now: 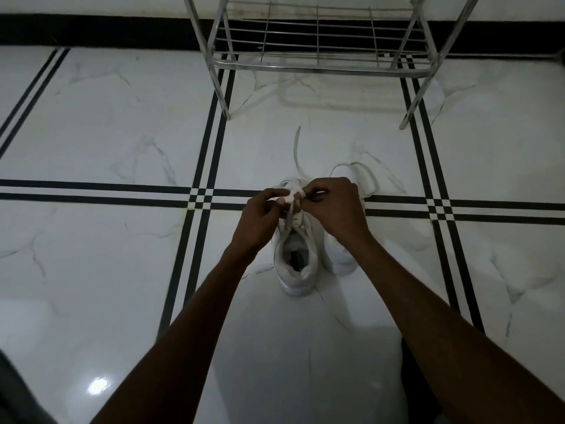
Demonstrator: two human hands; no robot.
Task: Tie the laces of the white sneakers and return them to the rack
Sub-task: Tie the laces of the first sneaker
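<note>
Two white sneakers stand side by side on the tiled floor, heels toward me. The left sneaker shows its open collar. The right sneaker is mostly hidden behind my right forearm, and its loose lace lies looped on the floor beyond it. My left hand and my right hand are over the left sneaker's tongue, each pinching part of its white lace. One lace end trails away across the floor toward the rack.
A metal wire shoe rack stands on the floor straight ahead, its lowest shelf bare. The floor is white marble tile with black double stripes. A black skirting band runs along the far wall. A dark shape fills the bottom left corner.
</note>
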